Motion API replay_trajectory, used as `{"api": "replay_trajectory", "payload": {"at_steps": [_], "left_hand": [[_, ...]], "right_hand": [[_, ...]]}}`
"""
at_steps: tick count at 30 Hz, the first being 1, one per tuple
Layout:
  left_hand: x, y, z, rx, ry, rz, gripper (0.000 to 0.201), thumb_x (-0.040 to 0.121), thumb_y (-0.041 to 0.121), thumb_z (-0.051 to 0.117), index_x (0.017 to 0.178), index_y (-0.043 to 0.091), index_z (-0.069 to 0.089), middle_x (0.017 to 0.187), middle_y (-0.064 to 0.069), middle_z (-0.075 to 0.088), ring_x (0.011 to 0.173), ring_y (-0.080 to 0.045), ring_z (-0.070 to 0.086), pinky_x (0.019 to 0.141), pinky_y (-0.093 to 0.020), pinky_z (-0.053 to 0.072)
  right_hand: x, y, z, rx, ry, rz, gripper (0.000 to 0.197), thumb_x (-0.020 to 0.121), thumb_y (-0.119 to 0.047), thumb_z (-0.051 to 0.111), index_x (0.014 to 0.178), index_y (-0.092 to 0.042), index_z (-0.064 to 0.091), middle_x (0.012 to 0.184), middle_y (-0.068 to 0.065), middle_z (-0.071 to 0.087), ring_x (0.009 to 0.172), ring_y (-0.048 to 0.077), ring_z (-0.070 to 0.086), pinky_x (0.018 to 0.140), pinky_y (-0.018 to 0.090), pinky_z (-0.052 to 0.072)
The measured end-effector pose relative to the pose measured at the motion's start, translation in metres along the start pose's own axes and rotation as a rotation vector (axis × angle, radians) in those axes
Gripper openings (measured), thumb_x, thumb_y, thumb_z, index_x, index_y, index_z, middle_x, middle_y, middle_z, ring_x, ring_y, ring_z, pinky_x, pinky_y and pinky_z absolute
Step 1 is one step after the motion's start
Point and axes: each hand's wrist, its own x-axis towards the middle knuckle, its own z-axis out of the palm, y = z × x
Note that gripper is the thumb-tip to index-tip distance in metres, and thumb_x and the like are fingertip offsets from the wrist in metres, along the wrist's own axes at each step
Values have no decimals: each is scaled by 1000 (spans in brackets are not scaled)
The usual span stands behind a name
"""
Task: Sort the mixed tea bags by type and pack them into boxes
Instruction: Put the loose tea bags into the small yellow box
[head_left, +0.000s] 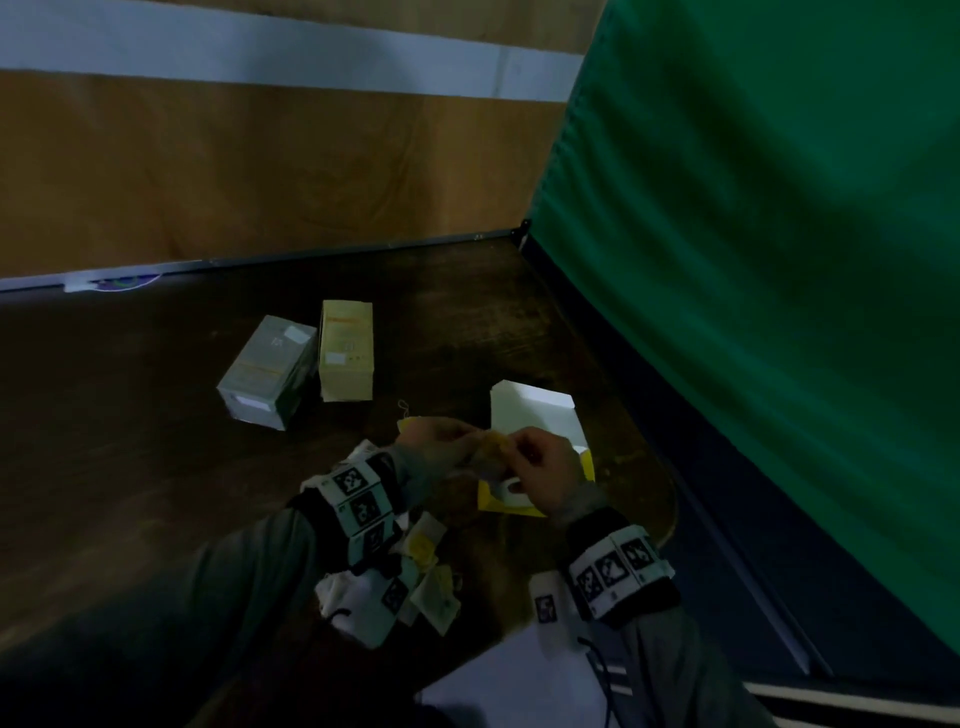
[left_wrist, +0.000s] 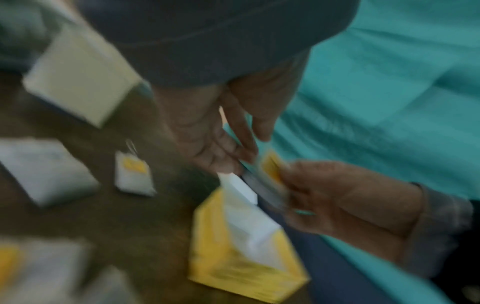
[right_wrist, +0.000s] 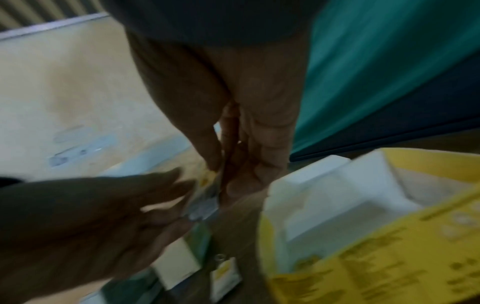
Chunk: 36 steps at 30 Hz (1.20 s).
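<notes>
Both hands meet just above the table, holding a small stack of yellow-tagged tea bags (head_left: 491, 452) between them. My left hand (head_left: 457, 441) pinches the stack's left side and my right hand (head_left: 524, 449) grips its right side. In the left wrist view the tea bags (left_wrist: 270, 170) sit between my left hand's fingertips (left_wrist: 244, 158) and the right hand (left_wrist: 337, 195). The open yellow box (head_left: 535, 415), white inside, lies directly under and behind the hands; it shows as well in the right wrist view (right_wrist: 363, 257). Motion blur hides how many bags are in the stack.
A grey-green closed box (head_left: 267, 371) and a pale yellow closed box (head_left: 346, 356) stand side by side at the back left. A lone tea bag (left_wrist: 133, 174) lies left of the open box. Several loose tea bags (head_left: 431, 571) are heaped under my left wrist. A green curtain (head_left: 753, 260) hangs along the table's right edge.
</notes>
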Motion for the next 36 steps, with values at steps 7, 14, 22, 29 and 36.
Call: {"api": "replay_trajectory", "payload": {"at_steps": [7, 14, 22, 29, 36], "left_hand": [[-11, -49, -45, 603, -41, -49, 32, 96, 38, 43, 117, 22, 60, 117, -4, 60, 103, -18, 58, 87, -31, 47], [-26, -100, -70, 697, 62, 49, 28, 93, 20, 51, 119, 12, 60, 129, -8, 47, 116, -23, 50, 93, -26, 40], [-34, -100, -40, 1148, -263, 336, 39, 95, 36, 43, 133, 24, 46, 146, 0, 29, 132, -21, 33, 104, -37, 37], [-23, -81, -6, 1237, -293, 51, 59, 93, 42, 46, 143, 13, 29, 148, -10, 28, 134, -30, 31, 106, -42, 28], [-17, -71, 0, 1219, -287, 11, 47, 90, 33, 51, 133, 16, 38, 136, -10, 44, 127, -29, 41, 104, -43, 30]], "right_hand": [[17, 26, -14, -396, -77, 258, 24, 98, -23, 44, 111, -13, 60, 103, 7, 58, 94, 24, 56, 75, 29, 42], [22, 14, 8, -651, -22, 140, 28, 93, -21, 49, 117, -7, 53, 119, 13, 49, 106, 29, 53, 86, 35, 45], [-57, 8, 74, -403, -403, -16, 57, 87, -38, 40, 132, -3, 45, 116, 11, 50, 110, 14, 55, 93, 32, 43], [-65, 33, 100, -510, -247, 161, 66, 77, -52, 32, 120, -6, 50, 120, 19, 45, 99, 25, 52, 88, 38, 39], [-69, 53, 118, -546, -291, 112, 52, 88, -47, 37, 132, -18, 43, 130, 6, 49, 118, 32, 48, 96, 25, 43]]}}
